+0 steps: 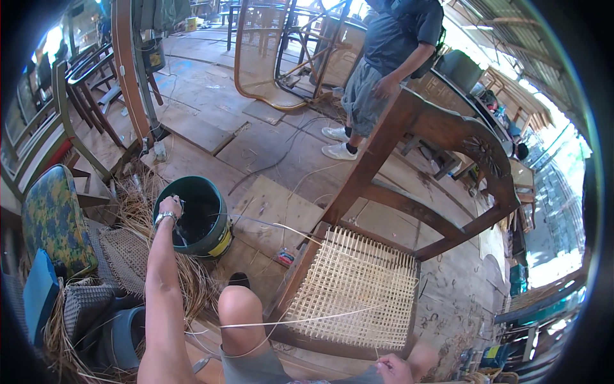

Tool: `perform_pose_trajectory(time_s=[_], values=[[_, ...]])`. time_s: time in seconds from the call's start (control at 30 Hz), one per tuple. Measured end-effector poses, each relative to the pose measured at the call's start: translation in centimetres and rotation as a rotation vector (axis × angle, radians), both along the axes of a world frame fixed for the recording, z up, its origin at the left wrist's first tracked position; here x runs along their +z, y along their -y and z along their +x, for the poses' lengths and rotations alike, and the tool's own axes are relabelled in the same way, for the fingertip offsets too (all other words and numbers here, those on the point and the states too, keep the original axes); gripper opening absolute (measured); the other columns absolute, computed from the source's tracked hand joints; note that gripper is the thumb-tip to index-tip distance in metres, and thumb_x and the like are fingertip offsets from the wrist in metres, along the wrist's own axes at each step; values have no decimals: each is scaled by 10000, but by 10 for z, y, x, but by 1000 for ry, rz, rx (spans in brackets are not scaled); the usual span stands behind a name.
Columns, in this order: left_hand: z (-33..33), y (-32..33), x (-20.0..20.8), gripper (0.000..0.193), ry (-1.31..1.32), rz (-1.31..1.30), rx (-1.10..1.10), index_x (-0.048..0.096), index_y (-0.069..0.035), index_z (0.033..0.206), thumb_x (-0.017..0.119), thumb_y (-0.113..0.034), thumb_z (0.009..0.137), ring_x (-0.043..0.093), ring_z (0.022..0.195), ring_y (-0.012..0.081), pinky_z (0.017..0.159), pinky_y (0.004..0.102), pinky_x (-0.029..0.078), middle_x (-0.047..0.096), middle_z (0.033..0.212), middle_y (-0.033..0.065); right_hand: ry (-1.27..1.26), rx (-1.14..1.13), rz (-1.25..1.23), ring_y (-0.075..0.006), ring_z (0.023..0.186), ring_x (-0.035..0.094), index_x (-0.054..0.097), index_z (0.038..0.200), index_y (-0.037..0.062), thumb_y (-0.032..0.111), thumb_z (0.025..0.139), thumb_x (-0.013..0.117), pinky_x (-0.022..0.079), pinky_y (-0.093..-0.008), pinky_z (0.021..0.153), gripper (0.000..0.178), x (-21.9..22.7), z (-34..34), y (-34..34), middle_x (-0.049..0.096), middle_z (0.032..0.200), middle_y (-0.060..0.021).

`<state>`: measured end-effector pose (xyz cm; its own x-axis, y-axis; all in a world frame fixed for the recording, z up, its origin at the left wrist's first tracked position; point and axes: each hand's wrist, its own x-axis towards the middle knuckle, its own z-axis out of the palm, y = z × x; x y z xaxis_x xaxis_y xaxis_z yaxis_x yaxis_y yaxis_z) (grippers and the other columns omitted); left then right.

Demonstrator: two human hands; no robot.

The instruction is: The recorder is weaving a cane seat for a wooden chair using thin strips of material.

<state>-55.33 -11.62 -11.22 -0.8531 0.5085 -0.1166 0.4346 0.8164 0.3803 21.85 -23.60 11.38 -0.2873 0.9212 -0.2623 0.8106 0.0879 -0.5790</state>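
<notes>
A dark wooden chair [368, 185] with a carved back stands before me, its seat a half-open lattice of woven cane [352, 288]. My left hand [171, 206], wearing a wristwatch, reaches over the rim of a dark green bucket [220, 224] left of the chair. Its fingers are closed around something small that I cannot make out. My right hand [393, 369] is low by the seat's front rail, fingers curled in a pinch at a thin cane strand. Another loose cane strand [294, 322] stretches across my knee and over the seat.
Dry cane strips [198, 281] lie heaped beside the bucket. At the left are a camouflage-patterned cushion [57, 217] and a blue container [125, 336]. Beyond the chair stands another person [390, 70], near a cane-panelled frame [268, 57]. A small red packet [285, 257] lies on the floor.
</notes>
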Motion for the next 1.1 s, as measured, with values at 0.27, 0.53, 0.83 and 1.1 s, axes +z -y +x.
perform_pose_trajectory(time_s=[0.27,0.53,0.83,1.1], values=[[16,1,2,537,47,144,253,647,14,1047,817,-415,772,673,1031,358,908,469,527,693,1129,195,66,-143,-58,-180,816,652,640,1086,39,187,963,613,525,-337,765,194,8,22,-28,681,866,-117],[159,-41,138,414,1645,1449,-72,579,23,1099,738,-295,886,689,967,330,795,380,614,650,1109,244,23,82,322,-235,680,609,692,932,19,124,887,664,483,-359,647,118,35,-49,-144,617,783,-124],[445,-64,237,484,1322,552,-1094,638,-53,1143,701,-471,906,640,867,129,740,299,527,688,982,70,-264,325,390,-257,766,621,708,953,8,42,843,729,495,-364,692,117,57,-125,-202,611,857,-128],[499,-88,221,492,1477,315,-1253,636,-48,1069,753,-474,854,644,759,132,651,283,527,692,888,59,-368,188,182,-99,719,546,671,850,-4,-6,850,716,433,-270,647,45,9,-32,-205,575,782,-25]])
